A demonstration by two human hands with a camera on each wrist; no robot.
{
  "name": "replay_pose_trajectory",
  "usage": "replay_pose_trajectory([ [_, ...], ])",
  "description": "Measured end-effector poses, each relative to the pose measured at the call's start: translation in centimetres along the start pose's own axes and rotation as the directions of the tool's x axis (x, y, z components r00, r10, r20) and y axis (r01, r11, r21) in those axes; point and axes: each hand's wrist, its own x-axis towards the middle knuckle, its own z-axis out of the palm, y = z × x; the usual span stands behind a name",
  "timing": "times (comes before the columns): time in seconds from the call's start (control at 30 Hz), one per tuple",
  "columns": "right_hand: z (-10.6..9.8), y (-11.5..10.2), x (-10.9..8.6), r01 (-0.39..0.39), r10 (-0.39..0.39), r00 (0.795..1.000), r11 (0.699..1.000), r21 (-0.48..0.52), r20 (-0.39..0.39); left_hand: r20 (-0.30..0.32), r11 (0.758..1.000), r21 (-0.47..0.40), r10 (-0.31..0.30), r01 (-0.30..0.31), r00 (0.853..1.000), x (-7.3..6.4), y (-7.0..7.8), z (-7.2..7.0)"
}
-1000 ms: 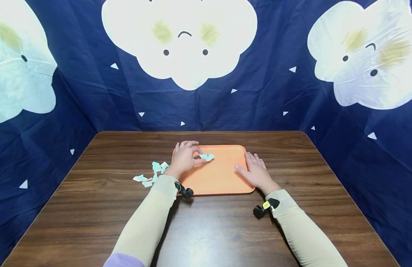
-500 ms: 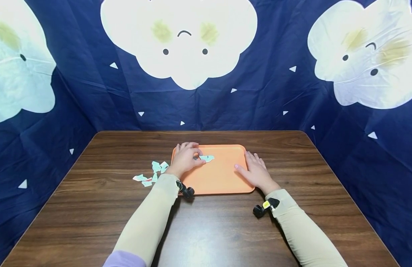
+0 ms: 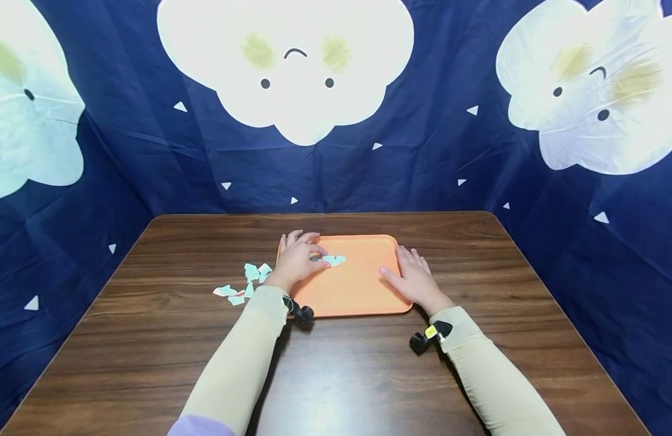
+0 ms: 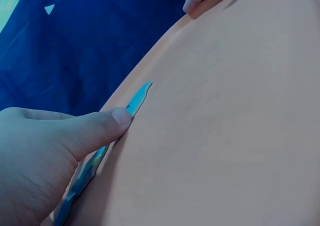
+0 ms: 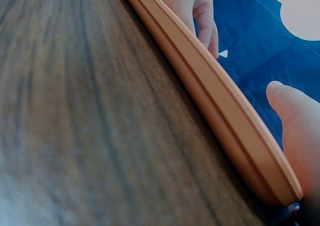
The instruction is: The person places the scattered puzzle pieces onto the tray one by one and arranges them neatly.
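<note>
The blue piece (image 3: 337, 260) lies long side left-to-right on the orange tray (image 3: 358, 290), pinched by the nearer left hand (image 3: 296, 261); the right hand (image 3: 415, 280), thumb spread wide, rests at the tray's right edge.

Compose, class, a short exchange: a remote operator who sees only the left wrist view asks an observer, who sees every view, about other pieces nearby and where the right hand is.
Operator: I have a blue piece at the left hand. Are there any others off the tray?
Observer: Yes. In the head view, several more pieces lie on the table, just left of the tray.
Operator: Thanks. Most of the right hand is outside my picture. Where is it?
Observer: It rests at the tray's right edge, as the head view shows.
</note>
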Motion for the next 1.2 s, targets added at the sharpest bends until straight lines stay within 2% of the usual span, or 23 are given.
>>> replay_pose_trajectory([
  [0.27, -0.1, -0.2, 0.2, 0.003, -0.003, 1.000, 1.000, -0.007, -0.005, -0.001, 0.999, -0.049, -0.011, 0.011, 1.000, -0.5, -0.3, -0.3],
  [0.37, -0.1, -0.1, 0.2, 0.000, 0.000, 1.000, 1.000, -0.006, 0.002, -0.040, 0.994, -0.109, -0.004, -0.001, 0.999, -0.9, -0.7, -0.6],
  [0.47, -0.2, -0.1, 0.3, -0.005, 0.005, 1.000, 1.000, 0.001, 0.012, -0.100, 0.984, -0.175, 0.025, -0.042, 0.995, -1.4, -1.5, -1.0],
  [0.57, -0.2, -0.1, 0.3, -0.015, 0.014, 1.000, 1.000, 0.004, 0.020, -0.145, 0.965, -0.251, 0.034, -0.070, 0.989, -2.2, -2.3, -1.7],
  [0.67, -0.3, 0.0, 0.2, -0.010, 0.009, 1.000, 1.000, 0.002, 0.011, -0.170, 0.949, -0.307, 0.021, -0.074, 0.985, -2.9, -3.1, -2.4],
  [0.77, -0.3, 0.1, 0.2, -0.005, 0.005, 1.000, 1.000, 0.002, -0.004, -0.196, 0.941, -0.330, 0.011, -0.076, 0.981, -3.5, -4.0, -2.9],
  [0.97, -0.1, 0.3, 0.2, -0.003, 0.003, 1.000, 1.000, -0.002, -0.003, -0.263, 0.943, -0.320, 0.005, -0.092, 0.965, -5.2, -6.1, -3.6],
  [1.2, 0.1, 0.2, 0.2, -0.005, 0.005, 1.000, 1.000, 0.009, 0.002, -0.260, 0.946, -0.324, -0.061, -0.028, 0.964, -7.3, -8.9, -3.9],
])
